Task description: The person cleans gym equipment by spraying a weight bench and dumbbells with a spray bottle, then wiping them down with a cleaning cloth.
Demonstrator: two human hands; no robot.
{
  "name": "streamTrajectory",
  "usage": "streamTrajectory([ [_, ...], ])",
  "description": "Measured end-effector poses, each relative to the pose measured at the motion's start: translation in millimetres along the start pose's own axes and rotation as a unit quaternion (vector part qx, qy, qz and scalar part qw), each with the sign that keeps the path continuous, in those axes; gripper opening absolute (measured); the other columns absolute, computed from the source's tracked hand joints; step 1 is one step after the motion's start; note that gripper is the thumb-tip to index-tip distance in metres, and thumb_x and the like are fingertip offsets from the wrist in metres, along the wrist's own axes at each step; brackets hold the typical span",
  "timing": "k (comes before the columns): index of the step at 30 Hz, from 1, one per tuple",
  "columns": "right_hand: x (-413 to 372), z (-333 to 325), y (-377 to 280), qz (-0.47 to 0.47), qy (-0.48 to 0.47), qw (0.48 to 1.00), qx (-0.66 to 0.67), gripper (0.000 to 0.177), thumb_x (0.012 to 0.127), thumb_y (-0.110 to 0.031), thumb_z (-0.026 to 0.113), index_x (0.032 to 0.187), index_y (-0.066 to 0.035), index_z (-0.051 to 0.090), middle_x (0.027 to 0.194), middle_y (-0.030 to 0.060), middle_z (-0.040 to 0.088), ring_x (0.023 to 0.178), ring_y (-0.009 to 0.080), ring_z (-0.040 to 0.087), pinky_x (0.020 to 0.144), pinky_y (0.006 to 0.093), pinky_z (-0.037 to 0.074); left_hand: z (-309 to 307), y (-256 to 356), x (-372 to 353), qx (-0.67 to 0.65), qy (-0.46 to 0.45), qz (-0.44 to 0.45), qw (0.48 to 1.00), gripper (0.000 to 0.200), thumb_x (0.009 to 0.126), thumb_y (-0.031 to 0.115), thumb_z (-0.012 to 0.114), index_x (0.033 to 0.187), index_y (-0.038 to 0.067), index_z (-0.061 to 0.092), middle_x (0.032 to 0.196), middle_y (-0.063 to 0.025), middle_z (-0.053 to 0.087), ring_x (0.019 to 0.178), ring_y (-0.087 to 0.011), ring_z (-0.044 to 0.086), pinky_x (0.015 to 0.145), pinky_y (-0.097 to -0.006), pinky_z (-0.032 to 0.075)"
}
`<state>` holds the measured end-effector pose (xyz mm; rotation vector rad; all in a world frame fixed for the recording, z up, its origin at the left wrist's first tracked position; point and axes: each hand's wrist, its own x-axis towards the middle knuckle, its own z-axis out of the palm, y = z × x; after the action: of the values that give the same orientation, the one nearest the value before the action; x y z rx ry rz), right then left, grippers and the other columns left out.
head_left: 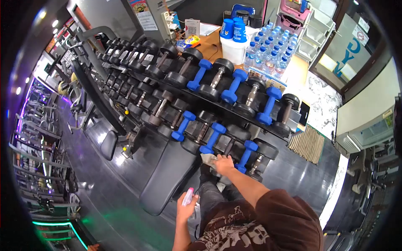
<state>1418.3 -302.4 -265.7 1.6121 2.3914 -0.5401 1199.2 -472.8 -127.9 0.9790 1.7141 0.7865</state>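
My right hand [224, 164] is closed on a light grey cloth [208, 159]. The cloth is at the lower end of a blue dumbbell [213, 138] on the lower rack row; whether it touches cannot be made out. Another blue dumbbell [246, 156] lies to the right of this hand, beside a black dumbbell with a metal handle [256, 164]. Lower down, my left hand [187, 205] is wrapped round a small spray bottle with a pink top [189, 195], held in front of my body. Part of the bottle is hidden by the fingers.
A black padded bench [168, 178] stands close in front of the rack. Blue and black dumbbells fill the upper rack row [217, 78]. Behind it, a wooden desk [209, 49] bears water bottles [268, 52] and blue tubs [233, 30]. A striped mat [307, 144] lies right.
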Motion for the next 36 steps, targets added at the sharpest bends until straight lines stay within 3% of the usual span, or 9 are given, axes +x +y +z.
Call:
streamTrajectory([
  [3,-23,21,5,0.023,0.035,0.999,0.025,0.026,0.092,-0.020,0.054,0.107,-0.018,0.074,0.113,0.0094,0.067,0.109,0.0283,0.066,0.102,0.0534,0.034,-16,-6,-27,-0.040,0.040,-0.021,0.998,0.021,0.086,0.016,0.078,0.089,0.003,0.062,0.072,-0.0017,0.061,0.063,-0.0099,0.059,0.057,-0.0275,0.047],
  [6,-45,-2,13,0.018,-0.164,0.984,-0.060,0.035,0.089,-0.029,0.059,0.121,-0.023,0.069,0.117,0.0116,0.067,0.110,0.0264,0.066,0.102,0.0545,0.032,-26,-4,-43,-0.077,0.076,-0.015,0.994,0.019,0.085,0.014,0.078,0.091,0.004,0.063,0.076,0.0006,0.060,0.066,-0.0084,0.055,0.060,-0.0263,0.046],
  [8,-47,-9,14,0.007,-0.195,0.979,-0.063,0.033,0.091,-0.033,0.058,0.119,-0.022,0.070,0.117,0.0124,0.068,0.109,0.0273,0.067,0.102,0.0546,0.033,-28,-17,-48,-0.105,0.100,-0.025,0.989,0.019,0.085,0.014,0.078,0.090,0.004,0.063,0.076,0.0013,0.059,0.067,-0.0080,0.054,0.062,-0.0259,0.046],
  [14,-5,-27,-15,-0.017,0.057,0.998,0.029,0.036,0.090,-0.033,0.062,0.124,-0.025,0.067,0.122,0.0076,0.063,0.113,0.0277,0.063,0.102,0.0526,0.034,-34,-18,-32,-0.071,0.076,-0.037,0.994,0.018,0.085,0.013,0.078,0.091,0.004,0.063,0.076,0.0014,0.059,0.067,-0.0084,0.055,0.062,-0.0263,0.046],
  [22,-56,-5,19,0.019,-0.118,0.987,-0.105,0.030,0.088,-0.035,0.063,0.116,-0.025,0.072,0.118,0.0071,0.065,0.105,0.0235,0.067,0.099,0.0543,0.033,-44,19,-7,-0.094,0.074,0.020,0.993,0.014,0.087,0.006,0.075,0.089,0.003,0.061,0.074,-0.0014,0.062,0.065,-0.0095,0.058,0.061,-0.0273,0.048],
  [24,-41,-19,6,0.032,-0.123,0.991,-0.033,0.035,0.088,-0.040,0.064,0.119,-0.026,0.070,0.116,0.0072,0.065,0.104,0.0254,0.067,0.097,0.0547,0.034,-47,18,-5,-0.137,0.078,0.009,0.987,0.013,0.087,0.005,0.074,0.089,0.003,0.061,0.074,-0.0014,0.062,0.065,-0.0098,0.058,0.062,-0.0274,0.048],
  [29,8,-53,-34,0.002,0.053,0.998,0.031,0.037,0.089,-0.040,0.065,0.124,-0.027,0.066,0.124,0.0074,0.062,0.120,0.0227,0.058,0.095,0.0506,0.035,-52,5,-1,-0.075,0.066,0.001,0.995,0.016,0.086,0.009,0.076,0.091,0.003,0.063,0.073,-0.0017,0.062,0.063,-0.0094,0.057,0.061,-0.0278,0.048],
  [32,12,15,1,-0.001,-0.001,0.997,-0.078,0.040,0.089,-0.040,0.065,0.126,-0.026,0.065,0.124,0.0074,0.062,0.117,0.0229,0.060,0.097,0.0473,0.034,-55,17,-5,-0.077,0.060,-0.004,0.995,0.016,0.086,0.008,0.076,0.093,0.002,0.062,0.075,-0.0021,0.062,0.064,-0.0100,0.058,0.062,-0.0280,0.049],
  [36,-37,-29,39,0.043,-0.188,0.979,-0.062,0.039,0.088,-0.044,0.062,0.121,-0.024,0.069,0.127,0.0108,0.065,0.115,0.0215,0.063,0.098,0.0480,0.033,-61,20,-13,-0.125,0.081,0.008,0.989,0.016,0.086,0.006,0.075,0.094,0.001,0.062,0.080,-0.0032,0.062,0.067,-0.0117,0.060,0.063,-0.0285,0.051],
])
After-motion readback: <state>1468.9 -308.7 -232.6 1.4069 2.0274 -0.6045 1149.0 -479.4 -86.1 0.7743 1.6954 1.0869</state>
